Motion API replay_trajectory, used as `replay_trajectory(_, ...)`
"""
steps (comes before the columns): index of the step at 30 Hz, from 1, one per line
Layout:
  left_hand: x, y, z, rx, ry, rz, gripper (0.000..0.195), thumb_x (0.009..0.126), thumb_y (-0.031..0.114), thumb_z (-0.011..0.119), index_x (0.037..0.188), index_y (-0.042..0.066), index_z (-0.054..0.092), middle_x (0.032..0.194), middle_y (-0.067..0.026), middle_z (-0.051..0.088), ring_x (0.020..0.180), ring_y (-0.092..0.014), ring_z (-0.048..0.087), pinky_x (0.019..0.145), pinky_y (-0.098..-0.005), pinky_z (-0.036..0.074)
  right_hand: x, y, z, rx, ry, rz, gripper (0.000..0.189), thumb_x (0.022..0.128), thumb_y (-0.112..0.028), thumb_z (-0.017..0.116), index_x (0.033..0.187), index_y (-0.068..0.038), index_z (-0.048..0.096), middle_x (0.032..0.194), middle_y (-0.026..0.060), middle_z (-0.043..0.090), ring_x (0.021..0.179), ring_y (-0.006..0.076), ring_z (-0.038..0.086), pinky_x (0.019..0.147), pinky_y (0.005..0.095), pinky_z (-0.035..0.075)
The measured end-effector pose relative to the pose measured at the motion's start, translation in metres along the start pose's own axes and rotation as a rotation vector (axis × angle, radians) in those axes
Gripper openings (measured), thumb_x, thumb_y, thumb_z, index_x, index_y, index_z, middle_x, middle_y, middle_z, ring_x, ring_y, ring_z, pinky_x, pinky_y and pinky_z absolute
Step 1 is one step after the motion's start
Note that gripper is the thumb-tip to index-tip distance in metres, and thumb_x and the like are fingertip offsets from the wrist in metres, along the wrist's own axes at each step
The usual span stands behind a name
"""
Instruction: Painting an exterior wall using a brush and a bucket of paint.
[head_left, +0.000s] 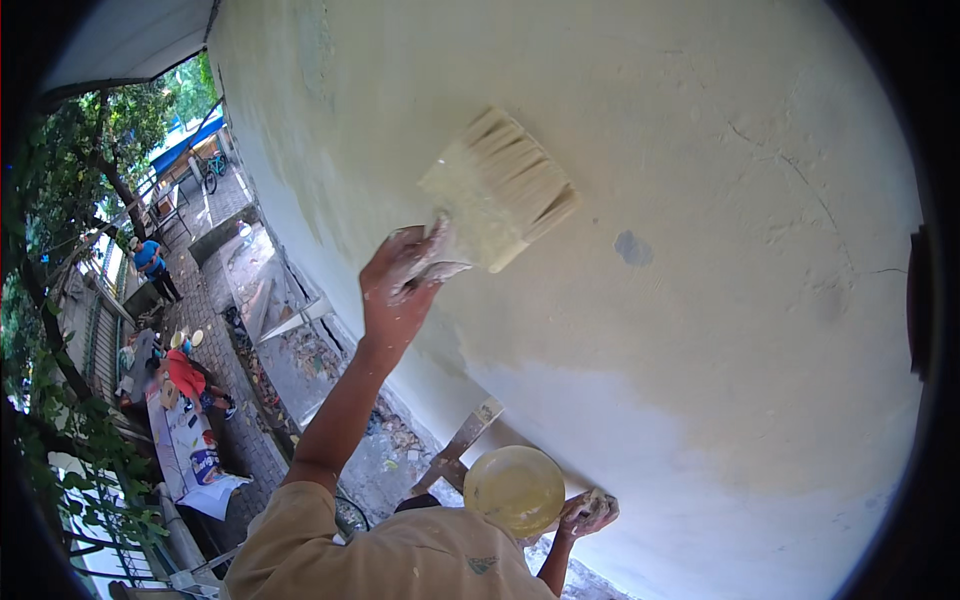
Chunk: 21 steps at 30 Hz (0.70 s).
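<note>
My left hand (405, 262), spattered with paint, grips the handle of a wide flat paintbrush (495, 199). The brush is coated in pale yellow paint, and its bristles lie against or close to the wall (675, 150). Much of the wall is wet-looking pale yellow; its lower part is whitish. A round yellowish paint container (514, 491) is before my chest. Beside it, my right hand (590, 514) has curled, paint-smeared fingers; whether it holds anything cannot be made out.
A wooden frame or ladder piece (469, 435) stands by the wall behind the container. Below left runs a rubble-strewn concrete ledge (319, 360) beside a paved path. A person in red (186, 375) bends near a table (172, 442); another in blue (150, 259) stands farther off.
</note>
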<state>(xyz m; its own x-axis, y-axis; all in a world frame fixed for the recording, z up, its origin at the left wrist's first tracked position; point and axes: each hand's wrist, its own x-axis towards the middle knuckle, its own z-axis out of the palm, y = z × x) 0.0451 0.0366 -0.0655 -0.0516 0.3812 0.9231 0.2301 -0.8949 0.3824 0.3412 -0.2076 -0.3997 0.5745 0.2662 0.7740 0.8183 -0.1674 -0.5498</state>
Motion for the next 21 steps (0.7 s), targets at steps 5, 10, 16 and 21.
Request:
replay_trajectory(5, -0.020, -0.006, 0.017, 0.115, -0.081, -0.087, 0.052, 0.067, -0.010, 0.061, 0.117, 0.007, 0.058, 0.092, -0.0109, 0.057, 0.079, -0.019, 0.057, 0.069, -0.0264, 0.047, -0.003, 0.007, 0.001, 0.026, 0.017, -0.017, 0.027, 0.073, -0.025, 0.056, 0.086, -0.002, 0.054, 0.094, 0.0186, 0.047, 0.082, 0.0332, 0.049, 0.069, 0.0435, 0.041)
replay_trajectory(10, -0.062, -0.025, -0.010, 0.188, -0.182, -0.016, 0.050, 0.065, -0.005, 0.064, 0.113, 0.007, 0.060, 0.090, -0.0110, 0.056, 0.074, -0.023, 0.057, 0.066, -0.0286, 0.047, -0.001, 0.004, 0.001, 0.024, 0.008, -0.013, 0.027, 0.075, -0.026, 0.055, 0.090, -0.003, 0.051, 0.094, 0.0189, 0.047, 0.082, 0.0340, 0.048, 0.068, 0.0449, 0.040)
replay_trajectory(16, -0.016, -0.004, -0.050, 0.301, -0.265, 0.060, 0.051, 0.063, -0.004, 0.066, 0.112, 0.009, 0.061, 0.089, -0.0103, 0.057, 0.069, -0.022, 0.058, 0.060, -0.0289, 0.048, -0.006, 0.013, 0.003, -0.025, 0.008, -0.082, 0.017, 0.074, -0.013, 0.055, 0.086, -0.002, 0.051, 0.093, 0.0193, 0.048, 0.084, 0.0349, 0.047, 0.069, 0.0447, 0.041)
replay_trajectory(21, 0.029, 0.006, -0.040, 0.362, -0.137, 0.087, 0.052, 0.065, -0.003, 0.065, 0.115, 0.011, 0.059, 0.088, -0.0092, 0.057, 0.069, -0.022, 0.057, 0.059, -0.0290, 0.048, -0.005, 0.008, 0.000, 0.005, 0.008, -0.024, 0.020, 0.075, -0.019, 0.053, 0.084, -0.001, 0.052, 0.092, 0.0196, 0.048, 0.083, 0.0347, 0.047, 0.069, 0.0449, 0.040)
